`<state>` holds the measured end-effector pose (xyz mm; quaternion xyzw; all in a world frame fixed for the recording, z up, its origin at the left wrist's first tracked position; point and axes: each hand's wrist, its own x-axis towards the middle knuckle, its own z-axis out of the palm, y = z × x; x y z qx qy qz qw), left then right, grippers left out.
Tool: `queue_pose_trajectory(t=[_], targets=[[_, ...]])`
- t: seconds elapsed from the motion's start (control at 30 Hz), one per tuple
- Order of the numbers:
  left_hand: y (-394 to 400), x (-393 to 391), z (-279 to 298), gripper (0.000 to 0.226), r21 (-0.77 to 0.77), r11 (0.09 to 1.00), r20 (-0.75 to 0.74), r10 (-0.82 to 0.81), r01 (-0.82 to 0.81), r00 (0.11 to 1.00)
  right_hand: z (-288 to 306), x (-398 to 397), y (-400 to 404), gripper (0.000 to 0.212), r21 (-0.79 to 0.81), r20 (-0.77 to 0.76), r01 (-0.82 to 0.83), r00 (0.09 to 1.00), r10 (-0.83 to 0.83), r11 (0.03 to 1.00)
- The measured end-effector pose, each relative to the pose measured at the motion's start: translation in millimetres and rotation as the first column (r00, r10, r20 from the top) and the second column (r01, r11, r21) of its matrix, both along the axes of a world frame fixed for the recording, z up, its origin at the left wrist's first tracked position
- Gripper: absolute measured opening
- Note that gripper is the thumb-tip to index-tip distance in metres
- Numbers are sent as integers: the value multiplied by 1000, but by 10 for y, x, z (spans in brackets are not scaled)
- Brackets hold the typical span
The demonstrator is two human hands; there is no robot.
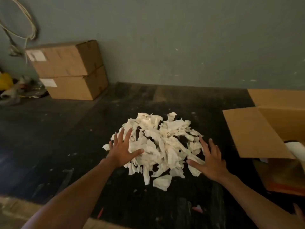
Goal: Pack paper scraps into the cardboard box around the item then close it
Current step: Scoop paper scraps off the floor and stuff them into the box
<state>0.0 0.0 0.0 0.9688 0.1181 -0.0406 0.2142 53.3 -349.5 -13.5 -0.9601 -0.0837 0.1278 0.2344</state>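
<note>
Both hands are spread wide and empty, left hand (123,148) at 9 o'clock and right hand (208,158) at 3 o'clock of the paper scraps (158,142), probably to scoop them toward the open cardboard box (257,133) at far right.

Two bare forearms, no sleeves, left grip (122,149), right grip (209,160), ringless fingers

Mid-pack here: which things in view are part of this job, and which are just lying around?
Job:
- paper scraps, heaped on the dark floor
- open cardboard box at right
- white item inside it
- left hand, right hand, spread either side of the heap

Lying about:
- two stacked closed boxes
- cord on the wall
- clutter, far left
</note>
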Motion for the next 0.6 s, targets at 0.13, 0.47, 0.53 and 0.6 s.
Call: queue_pose_trajectory(t=[0.13,0.47,0.53,0.6], targets=[[86,-146,-330,134,34,999,-88,33,-30,996,-254,-35,30,129,-54,-31,-23,999,21,998],[295,624,-632,144,41,993,-95,-104,108,990,-358,807,660,144,-214,-31,-186,983,184,959],[291,849,-611,144,89,981,-107,-164,173,981,-331,1044,833,145,-251,-25,-225,974,227,941],[294,1062,-617,143,161,947,-128,-259,278,957,-343,1257,1004,145,-313,-21,-284,956,292,907]])
